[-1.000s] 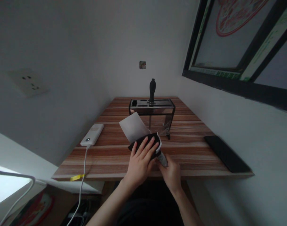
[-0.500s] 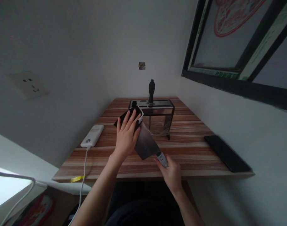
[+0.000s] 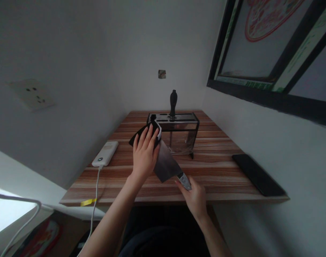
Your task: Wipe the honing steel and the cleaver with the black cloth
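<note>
Low over the tabletop (image 3: 219, 175), cleaver (image 3: 166, 166) gripped!

Right hand (image 3: 195, 196) clamped round the mottled grey handle (image 3: 185, 181), and out from that grip, away and leftward, runs the blade: broad, flat, dull grey, square at its near corner! Just beyond, the left hand (image 3: 144, 151) drapes its fingers over a white-edged black cloth (image 3: 135, 139) at the blade's far end; whether they pinch it, can't tell. Past both grips, a knife rack (image 3: 188, 117), one black handle (image 3: 173, 101) standing upright!
</note>
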Motion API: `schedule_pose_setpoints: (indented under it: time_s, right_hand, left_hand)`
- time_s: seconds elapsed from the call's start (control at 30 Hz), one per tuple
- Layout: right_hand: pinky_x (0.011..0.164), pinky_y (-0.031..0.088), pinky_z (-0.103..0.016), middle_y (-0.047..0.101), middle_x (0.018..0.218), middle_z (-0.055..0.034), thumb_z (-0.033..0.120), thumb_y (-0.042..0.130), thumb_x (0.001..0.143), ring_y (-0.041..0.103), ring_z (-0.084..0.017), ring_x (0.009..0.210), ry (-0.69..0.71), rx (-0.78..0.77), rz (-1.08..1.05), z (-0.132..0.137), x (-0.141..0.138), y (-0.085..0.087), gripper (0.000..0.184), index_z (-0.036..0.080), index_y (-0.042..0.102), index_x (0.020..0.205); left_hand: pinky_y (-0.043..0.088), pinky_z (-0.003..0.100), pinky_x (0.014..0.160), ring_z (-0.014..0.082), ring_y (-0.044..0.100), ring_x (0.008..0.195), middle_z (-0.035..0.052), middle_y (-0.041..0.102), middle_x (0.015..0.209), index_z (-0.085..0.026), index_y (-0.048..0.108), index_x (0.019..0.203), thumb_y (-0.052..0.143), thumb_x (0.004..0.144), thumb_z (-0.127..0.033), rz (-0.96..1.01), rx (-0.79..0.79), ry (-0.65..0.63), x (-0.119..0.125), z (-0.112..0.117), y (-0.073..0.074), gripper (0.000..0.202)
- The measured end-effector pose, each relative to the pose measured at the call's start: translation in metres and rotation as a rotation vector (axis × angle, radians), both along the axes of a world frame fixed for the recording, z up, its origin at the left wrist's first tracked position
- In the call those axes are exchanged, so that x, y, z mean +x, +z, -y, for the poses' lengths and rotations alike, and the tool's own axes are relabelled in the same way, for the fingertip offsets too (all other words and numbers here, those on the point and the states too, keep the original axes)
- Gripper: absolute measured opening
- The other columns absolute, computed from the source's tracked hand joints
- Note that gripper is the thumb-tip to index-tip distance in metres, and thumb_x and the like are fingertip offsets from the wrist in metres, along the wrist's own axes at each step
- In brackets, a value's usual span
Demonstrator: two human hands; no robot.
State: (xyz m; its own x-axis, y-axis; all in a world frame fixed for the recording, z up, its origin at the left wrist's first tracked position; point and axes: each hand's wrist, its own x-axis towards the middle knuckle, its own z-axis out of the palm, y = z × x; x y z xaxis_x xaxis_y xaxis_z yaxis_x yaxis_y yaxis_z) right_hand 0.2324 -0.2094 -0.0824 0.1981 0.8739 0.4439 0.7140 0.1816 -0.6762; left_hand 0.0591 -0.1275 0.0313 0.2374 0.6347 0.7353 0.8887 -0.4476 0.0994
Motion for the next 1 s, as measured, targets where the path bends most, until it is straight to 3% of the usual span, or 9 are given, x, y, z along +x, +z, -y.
schedule_pose_setpoints:
  time_s: [0.2, 0.47, 0.67, 0.87, 1.0]
  right_hand:
    - [0.048, 0.035, -0.02, 0.058, 0.051, 0.0001, 0.052, 0.054, 0.081, 0.054, -0.012, 0.046, -0.002, -0.009, 0.011, 0.0, 0.0, 0.003, 0.037, 0.018, 0.056, 0.066]
    - [0.052, 0.04, -0.022, 0.067, 0.062, -0.0046, 0.041, 0.054, 0.081, 0.062, -0.017, 0.055, 0.014, -0.025, -0.042, -0.001, 0.001, 0.007, 0.026, 0.017, 0.063, 0.077]
    - [0.057, 0.045, -0.024, 0.071, 0.073, -0.0089, 0.024, 0.048, 0.078, 0.067, -0.021, 0.065, 0.061, -0.034, -0.069, 0.001, 0.003, 0.008, 0.02, 0.018, 0.065, 0.087]
    - [0.056, 0.045, -0.026, 0.072, 0.074, -0.0101, 0.018, 0.045, 0.075, 0.069, -0.024, 0.069, 0.036, -0.038, -0.008, 0.001, 0.002, 0.006, 0.022, 0.018, 0.066, 0.083]
    - [0.056, 0.046, -0.026, 0.072, 0.074, -0.01, 0.017, 0.044, 0.076, 0.069, -0.023, 0.068, 0.031, -0.031, 0.005, 0.0, 0.002, 0.004, 0.023, 0.018, 0.066, 0.082]
  left_hand:
    - [0.013, 0.044, 0.111, 0.0226, 0.021, 0.138, 0.0061, 0.032, 0.147, -0.02, 0.033, 0.139, 0.036, 0.092, -0.023, -0.027, -0.013, -0.036, 0.005, 0.015, -0.02, 0.047]
    - [0.011, 0.04, 0.112, 0.0194, 0.025, 0.137, 0.0018, 0.036, 0.145, -0.024, 0.031, 0.14, 0.041, 0.09, -0.02, -0.097, -0.172, -0.235, 0.028, 0.056, -0.054, 0.051]
    - [0.011, 0.037, 0.112, 0.0156, 0.029, 0.135, 0.0008, 0.041, 0.142, -0.023, 0.033, 0.139, 0.041, 0.09, -0.018, -0.108, -0.257, -0.396, 0.035, 0.075, -0.066, 0.05]
    - [0.007, 0.034, 0.113, 0.0147, 0.027, 0.136, 0.0, 0.039, 0.143, -0.024, 0.033, 0.139, 0.04, 0.091, -0.019, -0.078, -0.244, -0.364, 0.04, 0.083, -0.077, 0.049]
    - [0.014, 0.036, 0.112, 0.0175, 0.034, 0.133, 0.0015, 0.042, 0.141, -0.027, 0.034, 0.139, 0.047, 0.09, -0.03, -0.085, -0.214, -0.317, 0.042, 0.084, -0.081, 0.051]
